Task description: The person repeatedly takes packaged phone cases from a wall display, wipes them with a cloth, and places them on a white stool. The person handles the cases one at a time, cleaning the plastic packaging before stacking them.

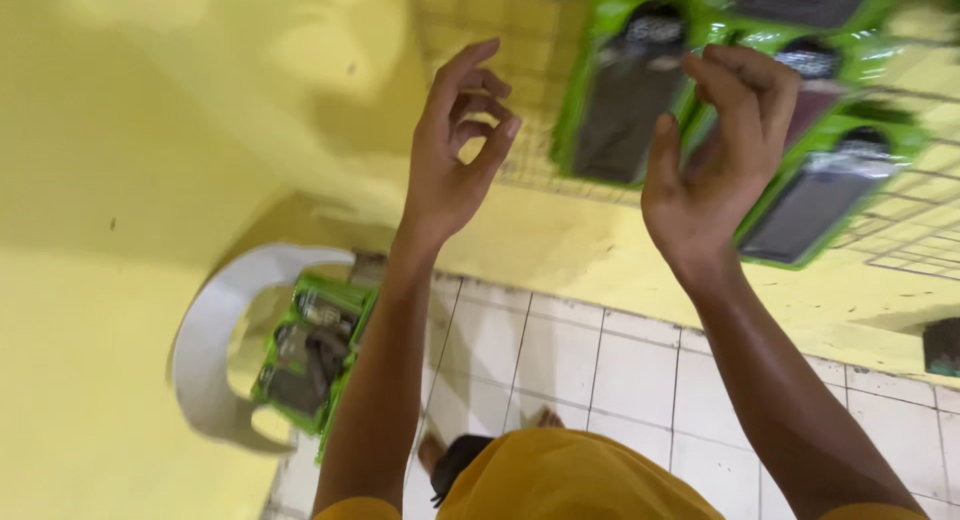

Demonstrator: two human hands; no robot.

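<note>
Both arms are raised toward a wire grid rack [930, 242] on a yellow wall, where several green packages with dark items hang. My left hand [458, 155] is up in front of the rack's left edge, its fingers apart and loosely curled, holding nothing. My right hand [715, 150] is against the hanging packs, with its bent fingertips at the top of one green package [625, 95] and covering part of another [815, 80]. Its thumb stands apart from the fingers, and whether it grips a pack is hidden. A third green package [825, 195] hangs just right of that hand.
A white plastic chair [212, 350] stands low on the left with more green packages [310, 360] stacked on its seat. Below is a white tiled floor [600, 365]. My foot [450, 460] and my yellow shirt [570, 480] show at the bottom. A dark object [942, 345] sits at the right edge.
</note>
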